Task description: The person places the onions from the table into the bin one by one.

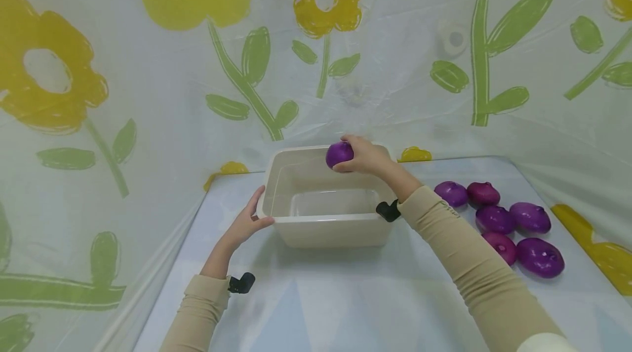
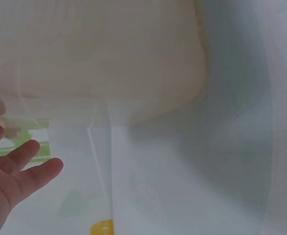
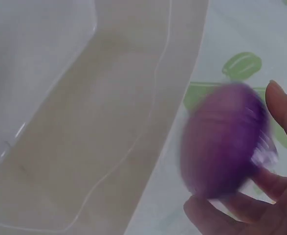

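Right hand point(image 1: 365, 155): reaches over the right side of the cream tub point(image 1: 336, 232), grip clamped on a purple onion point(image 1: 338, 154), thumb on one side and fingers on the other.
Purple onion: held up near the tub's back rim; in the right wrist view it is blurred and shows just beyond the rim, its tip toward the palm. How high it hangs above the tub I cannot tell.
Left hand point(image 1: 245, 221): at the tub's front left corner, thumb at the front rim and fingers along the left side; the left wrist view shows three fingers straight and spread apart, grip loose rather than clamped.
Tub: rectangular with rounded corners, upright on the table point(image 1: 365, 308) near its back edge, its smooth inside floor partly in view.
Onion group point(image 1: 495, 219): six lying on the table to the right of the tub, well apart from it, close together with some touching; two are redder than the rest.
Sleeves point(image 1: 199, 311): tan on both arms, with a small black piece point(image 1: 242, 283) at each wrist.
Table: pale covering with light blue triangles toward the front.
Backdrop point(image 1: 163, 67): white cloth hanging behind and to the sides, printed with yellow flowers point(image 1: 340, 15) and green leaves point(image 1: 255, 56).
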Available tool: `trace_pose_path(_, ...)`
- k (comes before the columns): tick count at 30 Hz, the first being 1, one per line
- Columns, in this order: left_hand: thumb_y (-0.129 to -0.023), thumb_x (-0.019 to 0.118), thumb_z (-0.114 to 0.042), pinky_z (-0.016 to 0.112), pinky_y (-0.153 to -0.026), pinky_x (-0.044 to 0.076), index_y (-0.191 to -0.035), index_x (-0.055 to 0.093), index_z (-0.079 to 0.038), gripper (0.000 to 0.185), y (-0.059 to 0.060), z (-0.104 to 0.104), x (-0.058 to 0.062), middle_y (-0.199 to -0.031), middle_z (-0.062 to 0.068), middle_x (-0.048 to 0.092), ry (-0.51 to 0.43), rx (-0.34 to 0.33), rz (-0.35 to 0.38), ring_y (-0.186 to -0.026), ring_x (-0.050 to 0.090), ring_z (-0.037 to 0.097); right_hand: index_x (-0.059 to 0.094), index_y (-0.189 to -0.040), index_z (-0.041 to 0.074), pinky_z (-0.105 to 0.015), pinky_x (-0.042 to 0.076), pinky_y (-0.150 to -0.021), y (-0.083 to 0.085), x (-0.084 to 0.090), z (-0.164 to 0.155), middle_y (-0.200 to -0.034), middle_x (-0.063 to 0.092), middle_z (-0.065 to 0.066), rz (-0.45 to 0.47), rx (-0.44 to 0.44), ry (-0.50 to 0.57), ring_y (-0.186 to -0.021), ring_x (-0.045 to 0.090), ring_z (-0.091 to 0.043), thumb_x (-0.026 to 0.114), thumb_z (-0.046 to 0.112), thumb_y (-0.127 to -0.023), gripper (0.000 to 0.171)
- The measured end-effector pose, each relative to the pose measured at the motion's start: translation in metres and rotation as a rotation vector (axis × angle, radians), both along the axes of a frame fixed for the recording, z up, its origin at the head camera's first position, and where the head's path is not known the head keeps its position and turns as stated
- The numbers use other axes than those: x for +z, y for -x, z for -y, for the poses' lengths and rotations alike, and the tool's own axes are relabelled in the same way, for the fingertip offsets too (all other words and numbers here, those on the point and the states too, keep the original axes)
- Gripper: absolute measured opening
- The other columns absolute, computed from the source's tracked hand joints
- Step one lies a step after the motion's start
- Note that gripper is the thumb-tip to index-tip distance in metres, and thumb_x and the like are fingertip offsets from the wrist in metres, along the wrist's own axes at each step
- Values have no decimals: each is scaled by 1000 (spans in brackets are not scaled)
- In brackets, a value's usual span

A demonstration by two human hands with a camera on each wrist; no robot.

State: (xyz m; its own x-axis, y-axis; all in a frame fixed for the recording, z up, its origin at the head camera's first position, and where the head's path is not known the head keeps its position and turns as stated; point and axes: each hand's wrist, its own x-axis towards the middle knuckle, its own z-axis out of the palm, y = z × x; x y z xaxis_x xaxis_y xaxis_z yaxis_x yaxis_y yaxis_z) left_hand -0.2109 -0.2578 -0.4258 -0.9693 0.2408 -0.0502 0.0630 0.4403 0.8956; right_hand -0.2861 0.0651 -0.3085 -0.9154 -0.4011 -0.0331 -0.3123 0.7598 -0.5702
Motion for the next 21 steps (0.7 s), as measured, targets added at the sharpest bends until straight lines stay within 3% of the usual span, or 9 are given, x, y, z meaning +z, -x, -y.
trace_pose_path(10, -80, 68, -32, 55, -101, 33, -148, 7, -24, 91, -1, -3, 1, -155, 8, 5, 17, 6, 5, -136, 21, 39, 27, -142, 3, -52, 26, -107, -6, 2, -16, -146, 29, -19, 1, -14, 42, -133, 27, -35, 68, 32, -81, 79)
trace_pose_path(21, -81, 67, -31, 55, -101, 33, -148, 6, -25, 91, -4, -3, 4, -154, 9, 5, 18, 11, 21, -135, 23, 39, 23, -142, 0, -56, 26, -105, -17, 16, -72, -145, 24, -25, -47, -71, 61, -131, 25, -42, 65, 31, -83, 79)
